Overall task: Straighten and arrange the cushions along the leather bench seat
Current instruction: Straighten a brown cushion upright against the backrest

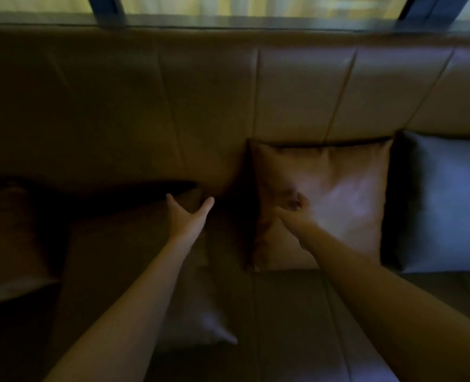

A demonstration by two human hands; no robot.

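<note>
Tan satin cushion [335, 205] stands upright, creased, against leather backrest [305, 89].

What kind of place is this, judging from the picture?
Probably a lounge or café seating area: a long padded leather bench runs under a window, with a tan cushion and a grey cushion leaning against its back.
</note>
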